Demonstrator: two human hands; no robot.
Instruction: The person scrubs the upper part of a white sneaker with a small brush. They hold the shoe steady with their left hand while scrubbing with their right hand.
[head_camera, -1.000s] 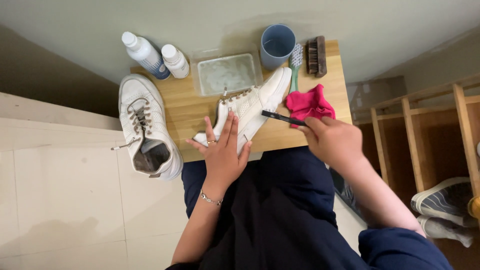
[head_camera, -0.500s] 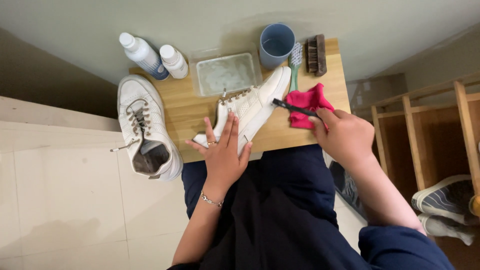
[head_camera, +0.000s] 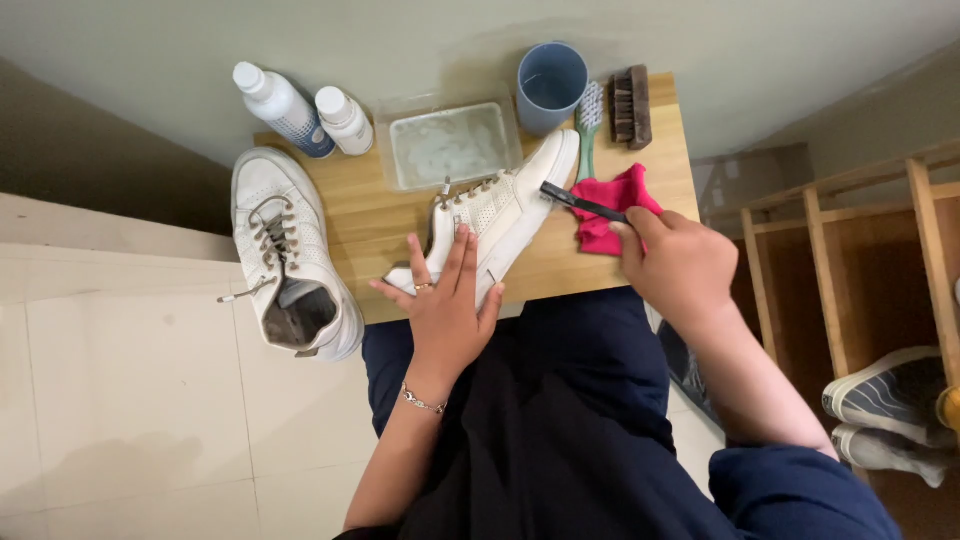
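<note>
While the white sneaker (head_camera: 495, 225) is lying on its side near the middle of the small wooden table (head_camera: 660, 215), toe toward the far edge and heel at the near edge, it is pinned by the left hand (head_camera: 447, 305). That hand is laid flat, fingers spread over the heel and side; nothing is gripped. A bracelet (head_camera: 424, 402) is worn on its wrist.

The right hand (head_camera: 680, 265) is closed around a slim dark brush (head_camera: 580, 202), which is pointed left with its tip at the sneaker's toe area; contact is probably made, but the view is too small to confirm. A pink cloth (head_camera: 610, 205) is bunched on the table just under the brush, touching the right hand's fingers.

Along the far edge, left to right: two white-capped bottles (head_camera: 300, 110) at the far left corner, a clear shallow tray (head_camera: 450, 145), a blue cup (head_camera: 550, 85), a green-handled brush (head_camera: 588, 115) and a wooden bristle brush (head_camera: 630, 105) near the far right corner.

A second white sneaker (head_camera: 290, 255), laced, opening up, is overhanging the table's left edge. Dark trousers (head_camera: 540, 420) are seen below the near edge. A wooden rack (head_camera: 850, 260) with grey shoes (head_camera: 885, 400) is seen to the right, on the tiled floor (head_camera: 140, 400).
</note>
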